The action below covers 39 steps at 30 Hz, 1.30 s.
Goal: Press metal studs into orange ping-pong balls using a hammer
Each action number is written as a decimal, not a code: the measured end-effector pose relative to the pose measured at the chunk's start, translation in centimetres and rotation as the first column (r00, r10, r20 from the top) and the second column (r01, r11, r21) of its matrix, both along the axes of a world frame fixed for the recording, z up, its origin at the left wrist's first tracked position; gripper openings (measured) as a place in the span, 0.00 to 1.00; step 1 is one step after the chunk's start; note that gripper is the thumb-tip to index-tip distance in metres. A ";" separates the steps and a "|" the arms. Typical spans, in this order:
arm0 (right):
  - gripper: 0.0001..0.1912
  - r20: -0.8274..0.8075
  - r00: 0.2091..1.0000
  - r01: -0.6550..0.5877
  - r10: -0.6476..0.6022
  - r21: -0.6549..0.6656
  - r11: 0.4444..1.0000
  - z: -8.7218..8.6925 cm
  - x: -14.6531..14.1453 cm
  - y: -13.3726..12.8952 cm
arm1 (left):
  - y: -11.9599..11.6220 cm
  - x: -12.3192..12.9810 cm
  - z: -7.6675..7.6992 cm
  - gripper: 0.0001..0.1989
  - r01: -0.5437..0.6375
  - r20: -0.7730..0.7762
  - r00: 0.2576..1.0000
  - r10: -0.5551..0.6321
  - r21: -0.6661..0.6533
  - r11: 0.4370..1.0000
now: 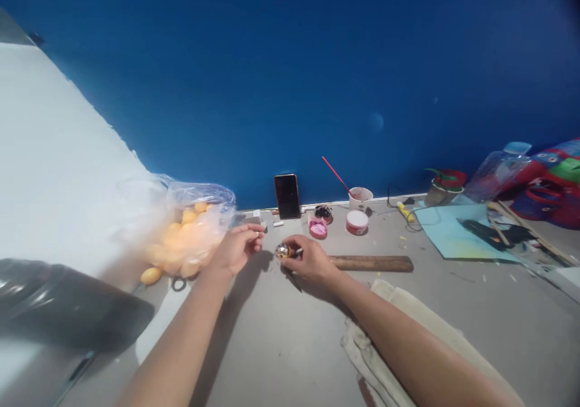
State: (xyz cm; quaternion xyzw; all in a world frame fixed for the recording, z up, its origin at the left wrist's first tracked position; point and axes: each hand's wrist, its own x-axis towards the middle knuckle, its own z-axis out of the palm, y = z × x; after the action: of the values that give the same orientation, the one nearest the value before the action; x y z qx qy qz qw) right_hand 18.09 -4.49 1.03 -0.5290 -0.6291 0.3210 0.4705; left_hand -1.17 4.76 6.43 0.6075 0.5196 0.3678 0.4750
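Observation:
My left hand (240, 247) is raised over the table, thumb and fingertips pinched together. Whatever small thing may be between them is too tiny to name. Close by on its right, my right hand (310, 259) is closed around a shiny round silver-and-gold piece (283, 250), whose rounded end points left toward the left hand. The fingers hide the rest of it. A wooden handle (374, 263) lies on the table, extending rightward from behind my right hand; its left end is hidden.
A phone (287, 196) leans upright against the blue wall. Along it stand a pink-filled pot (318, 227), a lidded tub (357, 222) and a cup (361, 198) with a red stick. A bag of orange balls (181, 238) sits left; a cream cloth (399, 301) and blue sheet (446, 232) lie right.

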 end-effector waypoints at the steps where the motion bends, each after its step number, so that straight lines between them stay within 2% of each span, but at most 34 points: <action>1: 0.15 -0.035 0.999 0.017 -0.017 -0.007 1.000 -0.1 0.1 0.2 | -1.2 0.0 -0.3 0.10 0.024 0.079 0.997 -0.020 -0.046 0.999; 3: 0.16 -0.111 0.993 0.035 -0.038 -0.024 0.999 -0.3 0.4 0.4 | -3.4 0.2 -0.9 0.12 0.104 0.407 0.913 0.002 -0.239 0.965; 6: 0.18 -0.208 0.978 0.027 -0.035 -0.040 0.999 -0.5 0.5 0.4 | -5.5 0.5 -1.6 0.13 0.106 0.532 0.841 0.099 -0.342 0.934; 10: 0.23 -0.220 0.975 0.014 -0.029 -0.066 0.998 -0.2 0.3 -0.2 | -6.4 0.7 -2.1 0.17 0.110 0.551 0.823 0.137 -0.391 0.914; 17: 0.18 -0.171 0.983 0.035 -0.061 -0.146 0.989 0.5 -0.5 -0.7 | -6.7 0.4 -3.7 0.25 0.050 0.557 0.809 0.188 -0.384 0.922; 23: 0.18 -0.122 0.985 0.091 -0.119 -0.212 0.973 0.7 -0.6 -0.6 | -6.3 0.5 -3.5 0.22 0.062 0.579 0.772 0.261 -0.478 0.876; 27: 0.18 -0.050 0.990 0.123 -0.132 -0.161 0.979 0.5 -0.5 -0.6 | -6.1 0.4 -3.7 0.22 0.062 0.557 0.785 0.272 -0.508 0.859; 30: 0.18 0.018 0.991 0.134 -0.133 -0.094 0.986 0.3 -0.5 -0.6 | -6.3 0.4 -4.2 0.21 0.090 0.554 0.808 0.199 -0.450 0.888; 33: 0.17 0.041 0.991 0.131 -0.129 -0.073 0.989 0.2 -0.4 -0.6 | -6.6 0.5 -4.5 0.21 0.067 0.521 0.838 0.160 -0.389 0.919; 39: 0.16 0.060 0.990 0.133 -0.130 -0.055 0.990 0.0 -0.4 -0.5 | -6.4 0.6 -3.5 0.21 0.060 0.540 0.811 0.224 -0.457 0.888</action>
State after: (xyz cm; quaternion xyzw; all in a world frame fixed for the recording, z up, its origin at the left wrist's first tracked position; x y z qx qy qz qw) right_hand 17.64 -4.99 1.00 -0.5918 -0.5963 0.2926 0.4567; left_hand -0.57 -1.65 2.90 0.3149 0.4477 0.4242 0.7214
